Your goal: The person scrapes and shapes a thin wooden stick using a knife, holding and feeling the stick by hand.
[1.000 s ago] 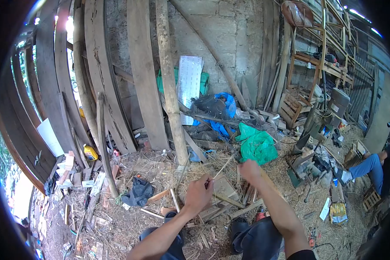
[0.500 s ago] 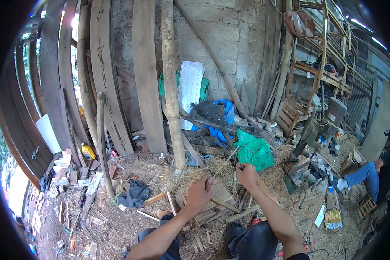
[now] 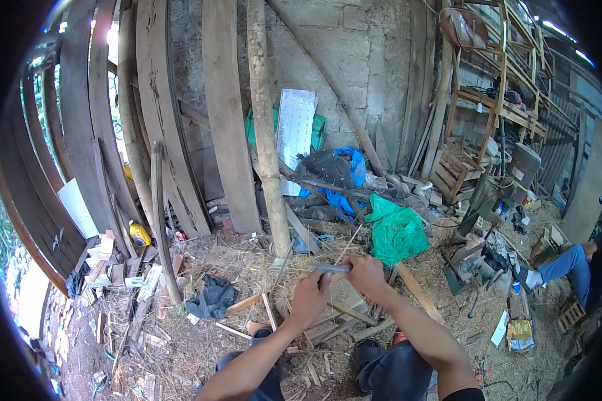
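My right hand [image 3: 366, 274] is closed around the handle of a small knife, and its blade [image 3: 330, 268] points left, level with my left thumb. Just below and to the left, my left hand [image 3: 312, 297] is closed on a thin wooden stick [image 3: 346, 248] that slants up and away to the right, behind the blade. The stick's lower end is hidden by my fingers. Whether the blade touches the stick I cannot tell. Both hands are above the wood pieces between my knees.
A green plastic bag [image 3: 396, 230] lies beyond my right hand, and a black cloth or bag [image 3: 212, 297] rests at the left. A wooden post [image 3: 266, 140] rises ahead. A seated person's leg [image 3: 563, 271] shows at the far right. Shavings cover the ground.
My right hand has moved left and slightly down, toward my left hand. The knife blade now shows over the stick. The view has shifted slightly.
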Available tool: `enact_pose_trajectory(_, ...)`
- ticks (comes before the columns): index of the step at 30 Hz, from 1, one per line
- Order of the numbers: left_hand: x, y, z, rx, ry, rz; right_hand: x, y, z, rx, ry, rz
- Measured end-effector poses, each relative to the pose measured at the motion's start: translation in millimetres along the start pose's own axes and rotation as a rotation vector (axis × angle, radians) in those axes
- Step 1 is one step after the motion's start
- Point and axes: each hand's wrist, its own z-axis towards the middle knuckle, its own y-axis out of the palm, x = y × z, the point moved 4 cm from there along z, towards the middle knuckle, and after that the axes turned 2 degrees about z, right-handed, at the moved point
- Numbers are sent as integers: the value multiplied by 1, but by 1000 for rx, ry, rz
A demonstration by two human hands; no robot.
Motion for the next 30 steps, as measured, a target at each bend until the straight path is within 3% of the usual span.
enact_pose_trajectory(11,-13,5,3,-56,-150,-48,29,13,7,-73,178,-104)
enact_pose_trajectory(16,-22,4,-8,-83,-138,-106,77,-17,1,-30,531,-149)
enact_pose_trajectory(20,-6,-4,-7,-120,-138,-74,80,-15,-4,-33,406,-159)
enact_pose_trajectory(22,2,-7,-6,-136,-133,-63,71,-17,3,112,454,290)
enact_pose_trajectory(23,7,-7,-6,-178,-154,-85,69,-12,3,110,450,288)
enact_pose_trajectory(25,10,-4,-5,-215,-172,-108,60,-5,3,214,317,789)
enact_pose_trajectory(26,9,-1,-5,-232,-166,-89,60,-4,2,216,318,790)
enact_pose_trajectory(28,4,6,-7,-246,-158,-64,48,-7,-3,81,631,1338)
enact_pose_trajectory(30,-1,5,-6,-88,-144,-197,45,-17,4,93,632,1363)
